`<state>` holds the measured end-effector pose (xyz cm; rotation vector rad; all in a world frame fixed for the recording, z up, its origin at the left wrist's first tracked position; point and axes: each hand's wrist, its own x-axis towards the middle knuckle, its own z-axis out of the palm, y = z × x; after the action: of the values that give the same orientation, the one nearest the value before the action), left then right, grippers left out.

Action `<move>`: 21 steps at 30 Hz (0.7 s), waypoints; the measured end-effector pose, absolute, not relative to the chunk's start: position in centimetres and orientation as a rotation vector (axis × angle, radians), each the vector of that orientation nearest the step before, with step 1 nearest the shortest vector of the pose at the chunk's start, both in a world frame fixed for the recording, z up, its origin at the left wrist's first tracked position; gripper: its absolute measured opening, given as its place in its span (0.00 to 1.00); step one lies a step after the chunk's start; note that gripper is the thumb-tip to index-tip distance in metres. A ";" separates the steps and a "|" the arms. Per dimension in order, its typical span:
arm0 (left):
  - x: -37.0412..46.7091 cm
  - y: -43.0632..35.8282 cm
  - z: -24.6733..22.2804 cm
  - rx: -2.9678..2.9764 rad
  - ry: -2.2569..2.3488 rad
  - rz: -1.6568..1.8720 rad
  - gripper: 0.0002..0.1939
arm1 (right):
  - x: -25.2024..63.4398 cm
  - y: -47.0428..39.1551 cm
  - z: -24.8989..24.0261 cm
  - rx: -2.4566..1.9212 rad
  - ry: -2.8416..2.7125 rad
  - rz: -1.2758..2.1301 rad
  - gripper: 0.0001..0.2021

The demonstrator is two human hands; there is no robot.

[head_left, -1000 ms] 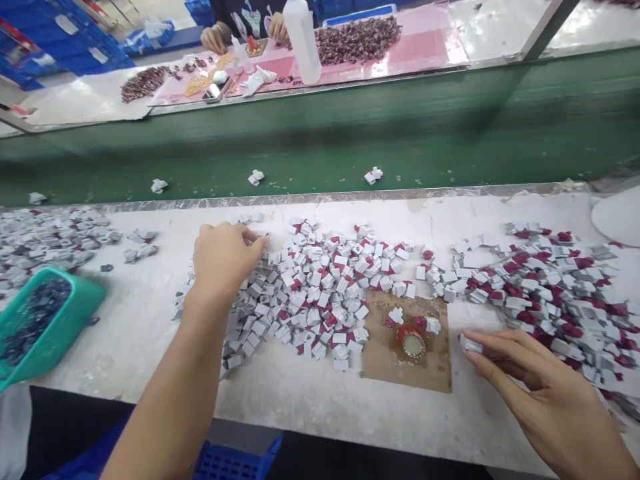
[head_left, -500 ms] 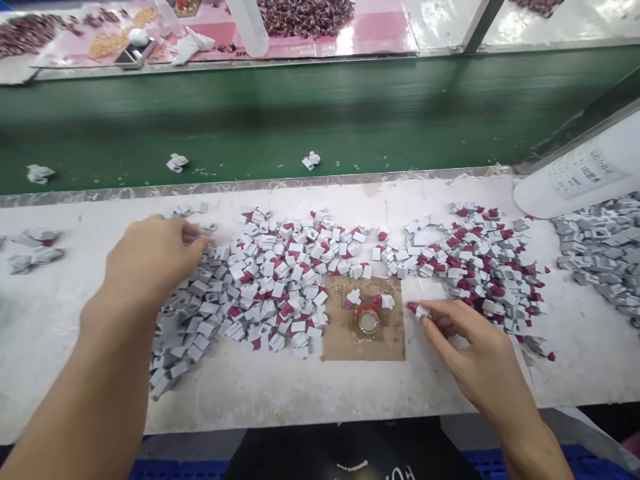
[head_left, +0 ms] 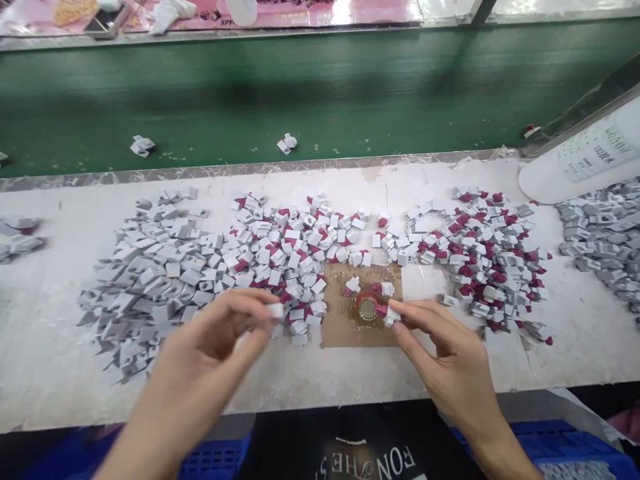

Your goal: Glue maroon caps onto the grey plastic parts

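Between the thumb and fingers of my left hand (head_left: 220, 347) is a small white plastic block (head_left: 275, 310); motion blurs the hand. My right hand (head_left: 445, 347) pinches a small white piece with a dark red tip (head_left: 391, 316). Its red end is at the edge of a round bottle cap (head_left: 367, 307), which lies on a brown cardboard square (head_left: 340, 333). Two similar white-and-red pieces (head_left: 384, 289) rest on the cardboard behind the cap. Left of the cardboard spreads a heap of white-and-red pieces (head_left: 280, 247), merging into a heap of plain grey-white blocks (head_left: 150, 267).
Another white-and-red heap (head_left: 487, 260) lies on the right, with grey blocks (head_left: 600, 233) beyond it. A large white bottle (head_left: 580, 153) leans in at the right. Behind the table runs a green belt (head_left: 240, 93) carrying a few small clusters (head_left: 287, 143). Blue crates (head_left: 215, 460) stand below.
My left hand has come from the grey-block heap toward the middle with a block. My right hand has moved left, bringing its piece to the bottle cap. The view has tilted down slightly.
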<state>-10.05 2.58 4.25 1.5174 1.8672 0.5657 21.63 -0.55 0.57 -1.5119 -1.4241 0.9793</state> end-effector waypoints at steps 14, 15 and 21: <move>-3.6 -4.9 -0.6 1.893 1.499 0.663 0.13 | 20.7 -1.0 1.3 -1.500 -1.699 0.777 0.16; -3.6 -5.2 -0.9 1.898 1.510 0.650 0.13 | 20.6 -1.0 1.3 -1.501 -1.701 0.768 0.16; -3.8 -5.3 -0.6 1.764 1.508 0.659 0.13 | 20.4 -1.3 1.8 -1.518 -1.551 0.816 0.14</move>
<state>-3.78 -5.33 -0.56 1.7643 1.5078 0.6590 20.41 -1.35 1.77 -1.5177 -1.5508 0.8162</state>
